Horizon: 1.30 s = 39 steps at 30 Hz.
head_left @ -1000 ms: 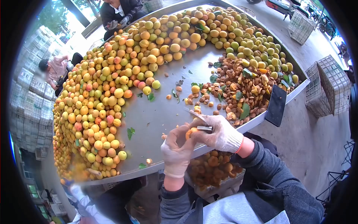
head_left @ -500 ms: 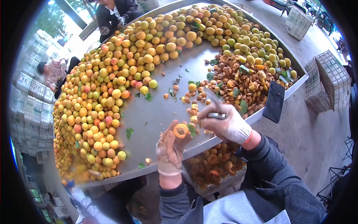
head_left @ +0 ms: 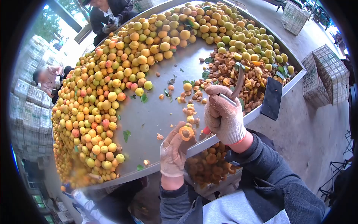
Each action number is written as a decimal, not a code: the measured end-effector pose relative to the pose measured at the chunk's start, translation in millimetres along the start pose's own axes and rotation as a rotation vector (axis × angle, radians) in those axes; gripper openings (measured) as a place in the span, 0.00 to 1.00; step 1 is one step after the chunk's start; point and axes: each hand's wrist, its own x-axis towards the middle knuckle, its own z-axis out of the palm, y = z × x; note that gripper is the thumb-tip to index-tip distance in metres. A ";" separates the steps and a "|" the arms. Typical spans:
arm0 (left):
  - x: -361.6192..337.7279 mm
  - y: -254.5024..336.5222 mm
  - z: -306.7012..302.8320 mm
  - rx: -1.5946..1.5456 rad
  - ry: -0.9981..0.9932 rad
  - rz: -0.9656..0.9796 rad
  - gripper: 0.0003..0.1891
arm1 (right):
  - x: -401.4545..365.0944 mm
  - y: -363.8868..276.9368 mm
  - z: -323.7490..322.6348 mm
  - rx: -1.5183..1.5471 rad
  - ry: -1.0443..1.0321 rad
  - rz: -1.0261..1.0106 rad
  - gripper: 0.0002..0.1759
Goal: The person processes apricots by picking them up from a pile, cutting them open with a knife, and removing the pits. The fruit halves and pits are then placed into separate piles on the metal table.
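Observation:
My left hand (head_left: 172, 155), in a pale work glove, pinches a hollowed apricot (head_left: 186, 133) with its opening upward, above the table's front edge. The fruit's far side is partly hidden by fingers. Just to the right, my gloved right hand (head_left: 225, 121) is wrapped round a curved-bladed knife (head_left: 239, 81); its blade points up and away, and a red handle end shows below the fist. Behind both hands lie apricot pits and scraps (head_left: 190, 112). Under the table edge, a crate of apricot halves (head_left: 210, 160) stands in front of me.
Whole apricots (head_left: 100, 104) are heaped along the metal table's (head_left: 149, 119) left and far sides. A pile of pits (head_left: 223, 69) lies at the right, beside a phone (head_left: 272, 98) on the rim. Plastic crates (head_left: 324, 76) stand on the floor. Another person (head_left: 108, 16) sits across the table.
My right hand has turned upright and risen slightly, swinging the knife blade from the upper left to the upper right. My left hand, still holding the apricot, has shifted slightly right.

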 end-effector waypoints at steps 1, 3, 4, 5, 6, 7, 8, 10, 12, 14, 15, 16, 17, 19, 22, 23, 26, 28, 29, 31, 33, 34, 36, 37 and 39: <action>0.5 -1.0 1.1 0.001 -0.003 -0.007 0.19 | 0.5 1.7 0.4 0.049 0.018 -0.041 0.10; 0.8 -2.5 2.4 0.015 -0.024 -0.046 0.19 | -2.4 -0.6 2.5 0.031 0.026 -0.070 0.10; 1.3 -3.4 2.6 0.015 -0.022 -0.048 0.19 | -3.3 -0.9 3.5 0.014 0.026 -0.098 0.11; 2.0 -4.3 3.0 0.024 -0.025 -0.067 0.19 | -2.9 0.3 3.6 0.015 0.028 -0.096 0.11; 2.5 -5.2 3.4 0.032 -0.028 -0.086 0.19 | -2.3 1.6 3.4 0.011 0.024 -0.134 0.11; 3.1 -7.0 3.3 0.033 -0.027 -0.088 0.19 | -1.6 2.6 3.4 0.006 0.021 -0.173 0.11; 4.2 -9.4 3.0 0.074 -0.003 -0.070 0.20 | -1.3 3.5 3.9 0.007 0.024 -0.173 0.11; 7.2 -11.3 6.0 0.114 0.018 -0.053 0.20 | -2.0 5.6 5.0 -0.091 -0.002 -0.265 0.11; 10.9 -10.3 10.9 0.179 0.099 -0.034 0.19 | -0.5 10.3 3.6 -0.305 -0.051 -0.452 0.11; 15.4 -12.6 15.2 0.207 0.146 -0.007 0.18 | 3.2 21.5 2.4 -0.294 -0.106 -0.538 0.11; 16.8 -13.8 16.2 0.236 0.195 0.020 0.17 | 4.7 24.8 3.5 -0.296 -0.105 -0.535 0.11; 18.6 -14.4 15.6 0.236 0.197 0.018 0.17 | 6.0 27.4 4.6 -0.314 -0.097 -0.483 0.10; 20.7 -15.0 14.0 0.250 0.222 0.042 0.17 | 7.2 30.5 5.4 -0.330 -0.090 -0.431 0.10; 23.3 -15.7 12.6 0.268 0.248 0.066 0.18 | 8.9 34.4 6.4 -0.312 -0.086 -0.443 0.10; 24.9 -15.1 11.8 0.258 0.272 0.142 0.19 | 12.4 32.8 3.5 -0.640 -0.140 -0.683 0.11; 25.4 -14.1 11.4 0.269 0.253 0.123 0.18 | 12.7 32.4 5.7 -0.640 -0.142 -0.683 0.11; 28.3 -12.5 10.3 0.269 0.243 0.077 0.18 | 16.6 31.4 12.8 -0.524 -0.071 -0.556 0.11; 29.6 -12.6 6.6 0.265 0.255 0.044 0.18 | 16.6 22.1 16.5 -0.314 -0.084 -0.383 0.09; 29.6 -12.6 3.5 0.262 0.245 0.039 0.18 | 18.2 17.4 17.9 -0.104 -0.094 -0.211 0.08; 29.4 -11.6 2.3 0.258 0.235 0.032 0.17 | 36.6 22.7 10.4 -0.070 -0.088 -0.163 0.08; 29.1 -7.9 5.2 0.226 0.218 0.018 0.17 | 52.2 25.0 9.3 0.167 0.084 0.019 0.10; 29.2 -5.9 4.2 0.227 0.218 0.018 0.17 | 57.0 29.0 7.6 0.254 0.096 0.030 0.12; 29.4 -0.5 -0.1 0.113 0.156 -0.020 0.18 | 56.8 27.5 9.0 0.226 0.097 -0.039 0.12; 30.3 1.3 -3.3 0.112 0.159 -0.019 0.18 | 56.0 25.4 9.8 0.196 0.098 -0.105 0.12; 31.6 3.3 -9.0 0.022 0.170 0.074 0.19 | 48.4 13.1 9.4 0.123 -0.023 -0.109 0.10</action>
